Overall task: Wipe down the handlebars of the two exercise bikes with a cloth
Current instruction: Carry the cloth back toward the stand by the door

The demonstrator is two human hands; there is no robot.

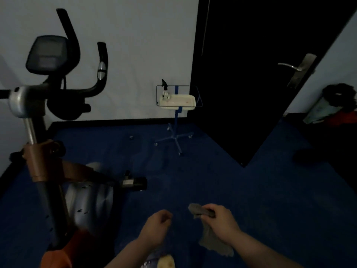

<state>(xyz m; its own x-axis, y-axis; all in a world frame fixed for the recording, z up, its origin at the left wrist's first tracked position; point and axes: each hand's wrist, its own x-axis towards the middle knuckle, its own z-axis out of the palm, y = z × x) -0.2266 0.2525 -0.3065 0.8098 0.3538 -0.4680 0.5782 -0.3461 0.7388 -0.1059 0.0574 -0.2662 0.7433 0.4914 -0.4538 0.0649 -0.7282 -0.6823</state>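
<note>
An exercise bike [48, 171] stands at the left, with a dark console [47, 53] and black curved handlebars [101, 70] rising toward the wall. My right hand [220, 219] is low in the middle of the view and grips a grey cloth [212, 242] that hangs down below it. My left hand [157, 225] is beside it, fingers curled in with nothing in them. Both hands are well below and to the right of the handlebars. Only one bike is in view.
A small wheeled stand [176, 136] by the wall carries a white tray [181, 102] with a spray bottle [165, 91]. A dark open door [260, 74] stands to the right, with bags [332, 107] behind it. Blue carpet [231, 180] covers the floor.
</note>
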